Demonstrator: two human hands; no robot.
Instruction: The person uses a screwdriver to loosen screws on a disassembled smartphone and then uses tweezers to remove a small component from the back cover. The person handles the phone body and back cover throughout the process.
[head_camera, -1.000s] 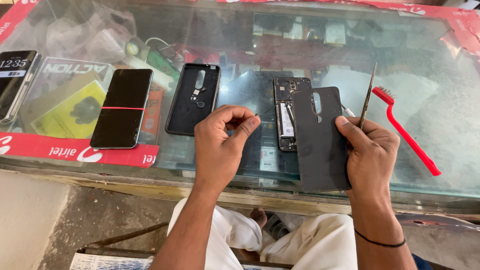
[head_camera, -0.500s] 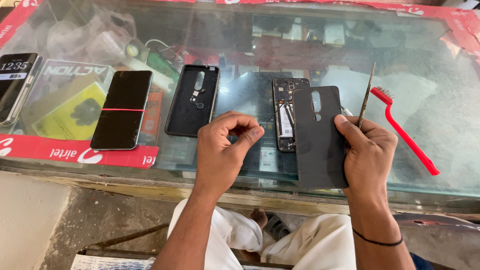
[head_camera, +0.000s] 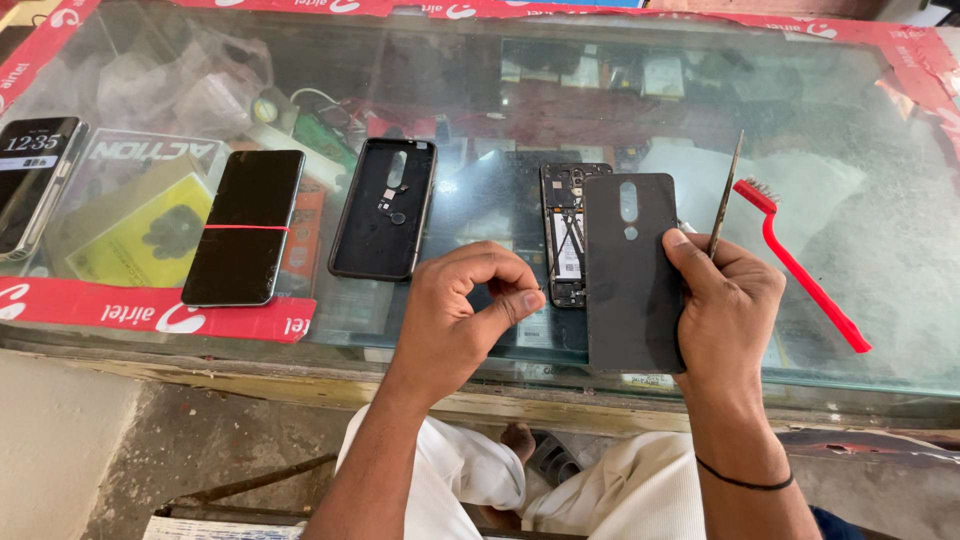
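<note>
The right hand held a dark grey phone back cover upright by its right edge, the thumb pressed on its face and the other fingers hidden behind it. A thin metal tool — tweezers or a pry blade, too slim to tell — stood between the same fingers, pointing up and away. The cover's long axis ran away from the person, its camera slot toward the far end, and its near end hung over the front rim of the glass surface.

Just left of the cover, and partly hidden behind it, lay the opened phone body, its long axis parallel to the cover's; only a left strip of its insides showed. The left hand hovered near it, thumb and forefinger pinched together with the other fingers curled. Whether anything tiny sat in that pinch could not be made out. The pinch pointed right, toward the cover's left edge and the near end of the phone body, and the left hand was the nearer one to that body.

Farther left on the surface lay a black phone case, inner side up, then a dark phone with a red band, and another handset cut by the frame edge. A red-handled brush lay right of the right hand. Clutter under the glass was blurred by glare.
</note>
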